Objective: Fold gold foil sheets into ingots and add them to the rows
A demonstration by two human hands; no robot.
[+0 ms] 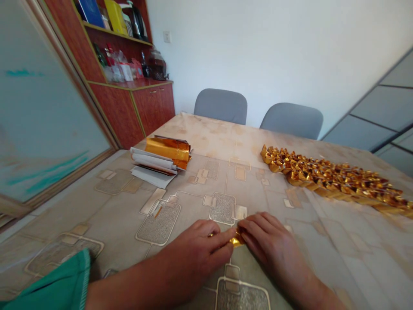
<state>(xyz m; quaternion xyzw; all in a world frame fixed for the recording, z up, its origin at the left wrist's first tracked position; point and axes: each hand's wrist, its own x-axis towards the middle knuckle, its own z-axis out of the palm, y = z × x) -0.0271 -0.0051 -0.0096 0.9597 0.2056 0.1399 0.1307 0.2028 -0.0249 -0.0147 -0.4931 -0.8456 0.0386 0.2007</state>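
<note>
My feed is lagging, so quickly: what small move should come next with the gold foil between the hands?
Probably firm up the crease on the gold foil with the fingertips of the left hand and right hand: the foil sits pinched between them, mostly hidden, and the folded gold pieces to the right look tightly formed.

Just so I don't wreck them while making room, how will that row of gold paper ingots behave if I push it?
The folded gold paper ingots are probably very light for their size, since they look like thin folded foil. They lie loosely overlapped, so a push would likely scatter them. Their creased edges may also crush easily.
</note>
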